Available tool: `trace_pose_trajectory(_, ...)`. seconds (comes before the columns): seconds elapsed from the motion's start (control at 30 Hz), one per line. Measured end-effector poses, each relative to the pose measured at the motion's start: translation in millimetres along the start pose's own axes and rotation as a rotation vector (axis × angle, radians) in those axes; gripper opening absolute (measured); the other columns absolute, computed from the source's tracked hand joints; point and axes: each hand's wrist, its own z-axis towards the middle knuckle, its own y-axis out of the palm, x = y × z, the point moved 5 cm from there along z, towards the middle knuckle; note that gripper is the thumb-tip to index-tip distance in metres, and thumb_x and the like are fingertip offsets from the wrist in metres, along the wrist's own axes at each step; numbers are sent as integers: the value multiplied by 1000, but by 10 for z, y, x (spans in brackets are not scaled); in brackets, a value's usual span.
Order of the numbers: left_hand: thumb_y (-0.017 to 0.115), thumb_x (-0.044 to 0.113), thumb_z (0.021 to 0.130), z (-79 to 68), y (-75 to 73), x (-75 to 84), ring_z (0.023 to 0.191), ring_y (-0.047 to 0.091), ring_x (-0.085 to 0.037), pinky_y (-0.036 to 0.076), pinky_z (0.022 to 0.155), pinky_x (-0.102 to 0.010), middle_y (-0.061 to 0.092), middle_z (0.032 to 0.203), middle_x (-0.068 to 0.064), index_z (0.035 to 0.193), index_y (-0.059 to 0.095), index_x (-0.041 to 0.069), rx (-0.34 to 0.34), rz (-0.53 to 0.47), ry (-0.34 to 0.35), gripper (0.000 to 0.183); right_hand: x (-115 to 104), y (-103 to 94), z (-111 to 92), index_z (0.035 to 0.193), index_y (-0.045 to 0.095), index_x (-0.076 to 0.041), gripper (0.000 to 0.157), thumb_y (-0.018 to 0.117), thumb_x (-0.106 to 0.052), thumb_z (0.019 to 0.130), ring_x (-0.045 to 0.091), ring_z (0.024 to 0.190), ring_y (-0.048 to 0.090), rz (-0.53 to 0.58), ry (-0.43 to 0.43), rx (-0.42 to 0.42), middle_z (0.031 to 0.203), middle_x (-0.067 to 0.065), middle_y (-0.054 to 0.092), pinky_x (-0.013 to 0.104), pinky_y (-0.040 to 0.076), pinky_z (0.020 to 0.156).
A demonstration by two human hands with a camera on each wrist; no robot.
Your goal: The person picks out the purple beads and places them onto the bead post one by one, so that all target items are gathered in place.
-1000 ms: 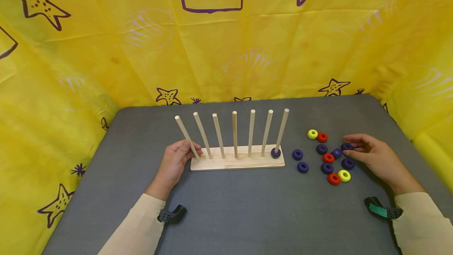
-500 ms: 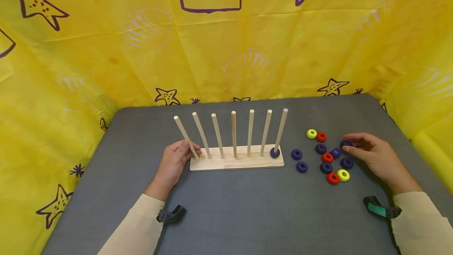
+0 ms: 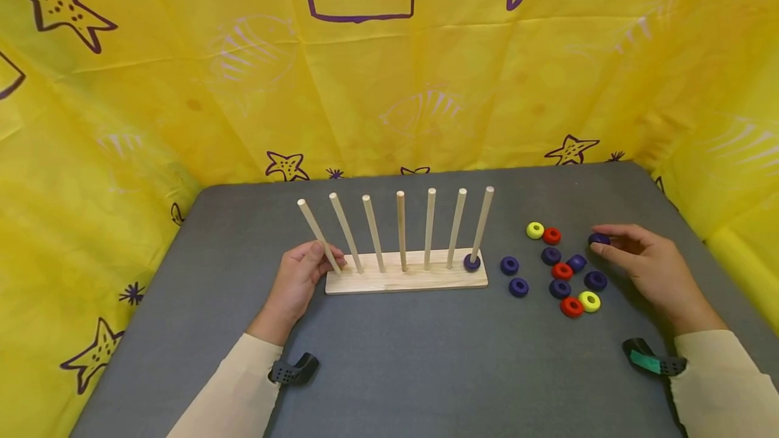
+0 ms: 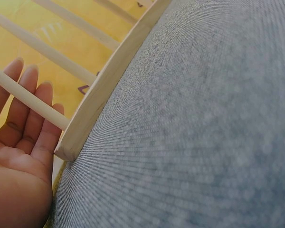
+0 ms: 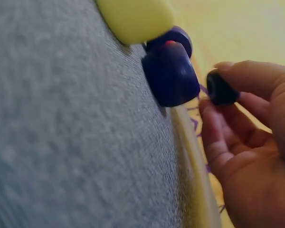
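Observation:
My left hand (image 3: 299, 277) holds the wooden peg rack (image 3: 406, 281) at its left end, thumb by the leftmost peg (image 3: 318, 232) and fingers behind it. In the left wrist view, the fingers (image 4: 26, 107) show behind that peg; the thumb is out of sight. A purple ring (image 3: 471, 262) sits at the foot of the rightmost peg (image 3: 483, 222). To the right, my right hand (image 3: 651, 269) pinches another purple ring (image 3: 599, 239) between thumb and fingertips. The right wrist view shows this pinched ring (image 5: 222, 89) raised off the table.
Loose rings lie on the grey table (image 3: 414, 370) between the rack and my right hand: several purple rings (image 3: 518, 287), red ones such as the near red ring (image 3: 572, 307), and two yellow, including the far yellow ring (image 3: 535, 230). A yellow curtain (image 3: 341, 100) stands behind.
My right hand has lifted the purple ring off the table and slightly away from the other rings. The left hand and rack stay in place.

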Motion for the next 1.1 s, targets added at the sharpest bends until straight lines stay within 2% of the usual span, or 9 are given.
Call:
trace_pose_trajectory(0.17, 49, 24, 119, -4, -11, -4, 97, 75, -21, 60, 90, -31, 77, 98, -8, 109, 63, -27, 3, -1, 3, 53, -159, 11, -31, 138, 72, -10, 43, 81, -33, 103, 10, 96, 59, 33, -61, 50, 112, -13, 70, 17, 45, 74)
trace_pose_trajectory(0.27, 49, 25, 119, -4, -15, -14, 97, 76, -20, 60, 90, -31, 76, 98, -8, 110, 63, -27, 5, 1, -1, 54, -263, 30, -45, 136, 73, -8, 39, 82, -25, 103, 5, 95, 62, 53, -114, 53, 113, -17, 71, 12, 46, 76)
trace_pose_trajectory(0.43, 49, 26, 119, -6, -10, -24, 96, 75, -20, 60, 90, -31, 76, 98, -8, 109, 63, -27, 8, -1, -7, 55, -467, 68, -80, 135, 73, -8, 35, 82, -14, 102, 3, 93, 68, 91, -192, 42, 113, -12, 73, 11, 51, 79)
trace_pose_trajectory(0.6, 49, 25, 119, -5, 11, -16, 97, 75, -21, 59, 92, -31, 76, 98, -9, 109, 63, -27, -1, 0, -5, 55, -677, 114, -144, 134, 74, -8, 33, 81, -10, 101, 6, 94, 69, 109, -223, 35, 120, -7, 69, 13, 53, 77)
trace_pose_trajectory(0.73, 49, 25, 119, -3, 10, -16, 97, 75, -22, 60, 91, -31, 76, 98, -9, 109, 63, -27, 2, 3, -3, 54, -858, 148, -190, 131, 75, -7, 34, 82, -1, 99, 7, 96, 69, 134, -282, 42, 122, -6, 68, 13, 54, 80)
trace_pose_trajectory(0.97, 49, 25, 119, 0, 2, -13, 97, 76, -22, 60, 91, -31, 76, 98, -8, 109, 63, -27, 2, 0, -1, 55, -1221, 166, -268, 127, 74, 3, 42, 78, 21, 89, 13, 97, 69, 199, -487, 48, 119, 5, 69, 14, 55, 84)
trace_pose_trajectory(1.1, 50, 26, 118, 7, -1, -18, 97, 75, -21, 60, 91, -31, 76, 98, -8, 109, 63, -26, 4, 1, -4, 55, -1399, 163, -284, 125, 73, 8, 45, 78, 28, 84, 15, 97, 68, 238, -581, 53, 117, 11, 68, 15, 56, 85)
